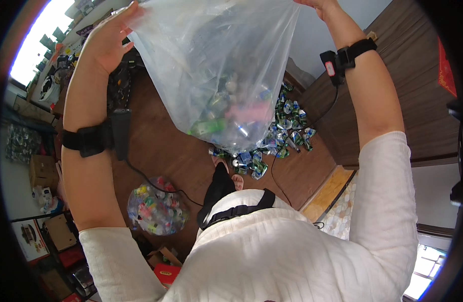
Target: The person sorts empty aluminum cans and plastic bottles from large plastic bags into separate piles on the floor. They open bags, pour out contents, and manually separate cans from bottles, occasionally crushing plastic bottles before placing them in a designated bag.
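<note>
A large translucent plastic bag hangs in front of me, stretched between my raised hands. My left hand grips its upper left edge, with some fingers spread apart and the fingertips blurred. At the upper right corner, my right hand holds the bag, partly cut off by the picture's top rim. Plastic bottles show dimly through the lower part of the bag, among them a green bottle and something pink. Crushed cans lie in a pile on the floor beneath and behind it. The bag's mouth is out of view.
A clear bag packed with bottles sits on the brown floor at left. Cardboard boxes and shelves line the left side. Wooden panelling stands at right, near a door sill. Cables hang from both forearm straps.
</note>
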A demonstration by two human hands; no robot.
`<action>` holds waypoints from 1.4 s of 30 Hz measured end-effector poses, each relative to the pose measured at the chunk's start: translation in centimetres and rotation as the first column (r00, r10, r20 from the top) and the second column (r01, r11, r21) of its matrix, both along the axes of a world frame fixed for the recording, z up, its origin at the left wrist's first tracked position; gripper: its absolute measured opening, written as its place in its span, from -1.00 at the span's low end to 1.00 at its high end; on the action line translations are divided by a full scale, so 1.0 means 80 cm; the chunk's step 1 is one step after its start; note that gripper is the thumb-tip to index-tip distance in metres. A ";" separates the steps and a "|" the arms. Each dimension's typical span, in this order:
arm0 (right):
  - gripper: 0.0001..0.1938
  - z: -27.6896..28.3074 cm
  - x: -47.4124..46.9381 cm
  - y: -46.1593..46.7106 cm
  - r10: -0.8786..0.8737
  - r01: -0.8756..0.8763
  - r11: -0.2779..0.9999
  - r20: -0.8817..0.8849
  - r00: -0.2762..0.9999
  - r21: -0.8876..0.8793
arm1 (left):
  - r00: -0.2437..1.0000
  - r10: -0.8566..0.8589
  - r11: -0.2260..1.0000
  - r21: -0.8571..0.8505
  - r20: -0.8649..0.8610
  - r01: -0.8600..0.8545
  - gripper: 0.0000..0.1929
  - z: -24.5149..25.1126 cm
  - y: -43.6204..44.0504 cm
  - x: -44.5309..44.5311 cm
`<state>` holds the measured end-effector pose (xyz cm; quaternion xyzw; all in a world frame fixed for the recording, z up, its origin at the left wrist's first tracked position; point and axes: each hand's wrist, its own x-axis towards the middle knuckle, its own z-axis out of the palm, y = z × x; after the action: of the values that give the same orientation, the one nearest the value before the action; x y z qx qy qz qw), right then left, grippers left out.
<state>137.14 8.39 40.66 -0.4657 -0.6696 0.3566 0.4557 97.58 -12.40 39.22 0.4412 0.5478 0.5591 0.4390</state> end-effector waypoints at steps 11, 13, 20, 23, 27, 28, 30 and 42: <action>-0.78 -0.025 -0.008 0.015 -0.008 0.006 1.000 0.087 0.996 0.020 | 0.992 0.042 0.991 -0.122 -0.115 -0.056 -0.50 -0.029 -0.023 0.020; -0.77 -0.031 -0.009 0.014 -0.007 0.007 1.000 0.092 0.996 0.003 | 0.984 0.128 0.977 -0.154 -0.120 -0.146 -0.49 -0.032 -0.033 0.038; -0.72 0.002 -0.033 -0.003 0.036 -0.039 0.998 0.049 0.998 0.056 | 0.995 0.055 0.995 -0.084 -0.086 -0.062 -0.51 -0.018 -0.042 -0.004; -0.72 0.038 -0.031 -0.029 -0.005 0.000 0.997 0.076 0.997 0.073 | 0.995 0.036 0.999 -0.028 -0.097 -0.039 -0.48 -0.012 -0.048 0.001; -0.73 0.022 -0.047 -0.017 0.001 0.000 0.999 -0.026 1.000 0.042 | 0.985 0.017 0.998 -0.056 -0.171 -0.027 -0.46 -0.020 -0.058 -0.008; -0.73 0.034 -0.040 -0.017 -0.006 0.007 0.998 -0.004 1.000 0.068 | 0.986 -0.005 0.999 -0.039 -0.169 -0.002 -0.46 -0.017 -0.056 -0.001; -0.74 0.033 -0.042 -0.010 0.012 -0.013 0.996 0.014 1.000 0.085 | 0.977 -0.018 1.000 -0.018 -0.210 0.015 -0.49 -0.019 -0.061 -0.005; -0.76 0.009 -0.042 -0.004 0.070 -0.071 0.997 0.027 0.997 0.033 | 0.976 0.028 0.989 -0.136 -0.214 -0.058 -0.60 -0.052 -0.065 -0.001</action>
<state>133.76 8.03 41.34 -0.4384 -0.6974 0.3549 0.4422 97.46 -17.61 35.08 0.4541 0.6390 0.4780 0.3962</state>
